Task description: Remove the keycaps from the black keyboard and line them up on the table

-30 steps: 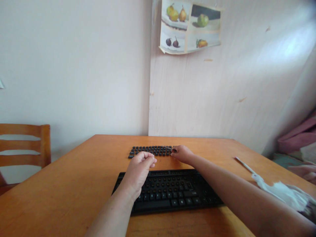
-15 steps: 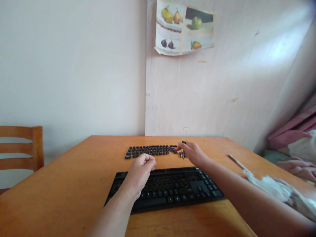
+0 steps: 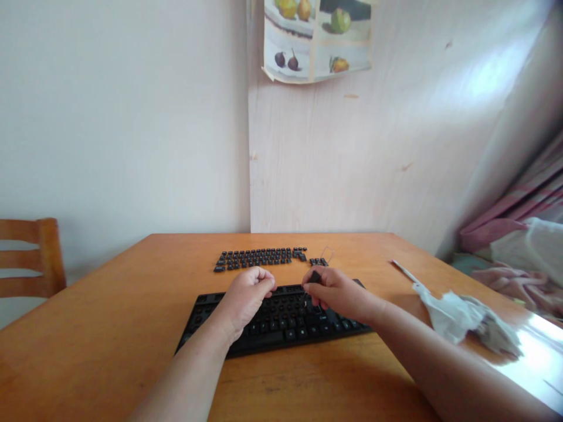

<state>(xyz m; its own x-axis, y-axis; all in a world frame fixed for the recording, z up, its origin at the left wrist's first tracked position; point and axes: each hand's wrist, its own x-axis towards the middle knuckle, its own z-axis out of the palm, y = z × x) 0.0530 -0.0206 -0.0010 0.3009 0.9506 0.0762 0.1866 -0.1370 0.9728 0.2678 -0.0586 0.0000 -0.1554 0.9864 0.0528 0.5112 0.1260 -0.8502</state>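
A black keyboard (image 3: 272,338) lies across the table in front of me, many of its keycaps off. Above its left-middle part hovers my left hand (image 3: 248,293), the fingers curled into a pinch; whatever may be between them is hidden. My right hand (image 3: 336,290) is closed on a wire keycap puller, whose black handle (image 3: 314,276) shows between thumb and fingers. Thin wires hang from it over the keyboard's right-middle area, and a faint wire loop rises behind the hand. Beyond the keyboard stand rows of loose black keycaps (image 3: 259,258), with a smaller group (image 3: 317,262) to their right.
On the right of the wooden table (image 3: 109,316) lie a white plastic bag with grey cloth (image 3: 457,316) and a thin white stick (image 3: 403,271). A wooden chair (image 3: 48,252) is at the left. Folded fabric (image 3: 497,258) is piled beyond the right edge.
My right hand has come back from the small keycap group to above the keyboard, with the keycap puller still in it. My left hand stays pinched over the keyboard. The view has shifted slightly.
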